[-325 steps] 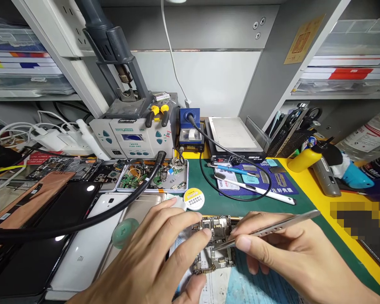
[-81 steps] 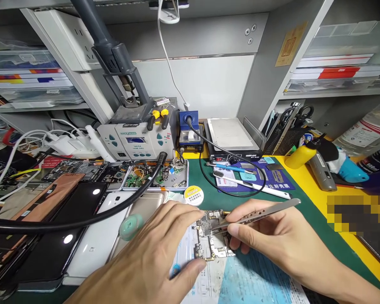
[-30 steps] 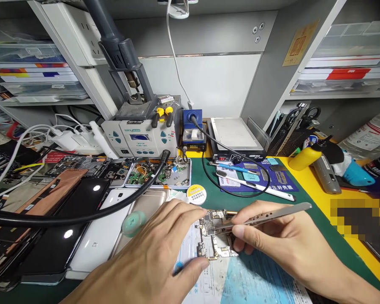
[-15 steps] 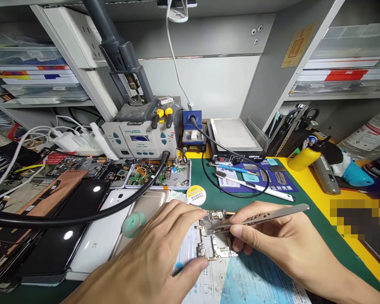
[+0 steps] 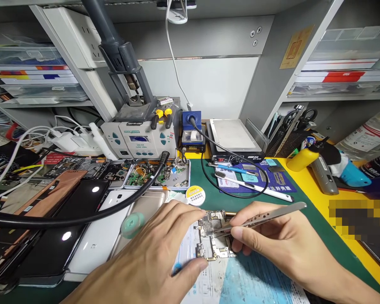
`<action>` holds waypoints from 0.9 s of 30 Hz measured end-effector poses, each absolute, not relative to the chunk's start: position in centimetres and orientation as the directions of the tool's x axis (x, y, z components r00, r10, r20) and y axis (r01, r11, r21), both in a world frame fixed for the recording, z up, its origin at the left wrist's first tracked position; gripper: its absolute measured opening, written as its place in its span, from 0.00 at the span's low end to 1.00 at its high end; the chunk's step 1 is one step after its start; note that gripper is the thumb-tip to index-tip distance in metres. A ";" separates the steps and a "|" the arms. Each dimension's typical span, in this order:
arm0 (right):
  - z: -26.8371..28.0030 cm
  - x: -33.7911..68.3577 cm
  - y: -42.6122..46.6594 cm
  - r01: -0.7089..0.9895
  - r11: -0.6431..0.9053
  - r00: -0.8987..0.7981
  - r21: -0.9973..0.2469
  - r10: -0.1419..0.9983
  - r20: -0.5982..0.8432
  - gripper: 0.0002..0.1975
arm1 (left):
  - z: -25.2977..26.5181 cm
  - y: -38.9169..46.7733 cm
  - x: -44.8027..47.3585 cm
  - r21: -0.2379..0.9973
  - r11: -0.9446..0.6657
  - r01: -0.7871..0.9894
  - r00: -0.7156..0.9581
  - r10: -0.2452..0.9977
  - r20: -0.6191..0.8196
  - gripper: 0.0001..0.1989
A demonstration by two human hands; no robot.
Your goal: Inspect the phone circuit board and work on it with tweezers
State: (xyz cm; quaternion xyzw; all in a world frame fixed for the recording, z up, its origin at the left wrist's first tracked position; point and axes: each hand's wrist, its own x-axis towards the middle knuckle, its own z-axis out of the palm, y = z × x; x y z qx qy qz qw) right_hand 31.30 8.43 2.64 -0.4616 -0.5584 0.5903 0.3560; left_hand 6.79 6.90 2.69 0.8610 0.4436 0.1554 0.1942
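Pinching one pair of tweezers (image 5: 259,218), the right hand (image 5: 281,245) keeps their tips on the single circuit board (image 5: 213,234), which lies on the paper sheet (image 5: 240,283). One left hand (image 5: 152,261) clamps the board's edges between finger and thumb. Both hands have barely shifted since half a second ago.

A grey back wall (image 5: 209,33) with a white panel (image 5: 209,80) below it closes off the bench. Grey slanted shelf uprights (image 5: 272,71) frame it on both sides, shelves stacked with flat clear plastic boxes (image 5: 342,78). A white wall socket strip (image 5: 71,36) sits upper left. Down below, a dark green work mat (image 5: 313,219) with a yellow border (image 5: 323,202) covers the benchtop.
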 end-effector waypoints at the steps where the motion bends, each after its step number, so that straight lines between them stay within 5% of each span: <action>1: 2.6 31.3 8.5 0.097 -0.123 -0.321 -0.988 0.935 -0.148 0.10 | 2.7 6.9 6.8 0.474 -0.529 0.704 0.558 0.825 0.092 0.32; 27: 2.6 31.4 8.5 0.126 -0.094 -0.339 -0.988 0.931 -0.132 0.11 | 2.8 6.9 6.8 0.493 -0.517 0.700 0.555 0.828 0.081 0.32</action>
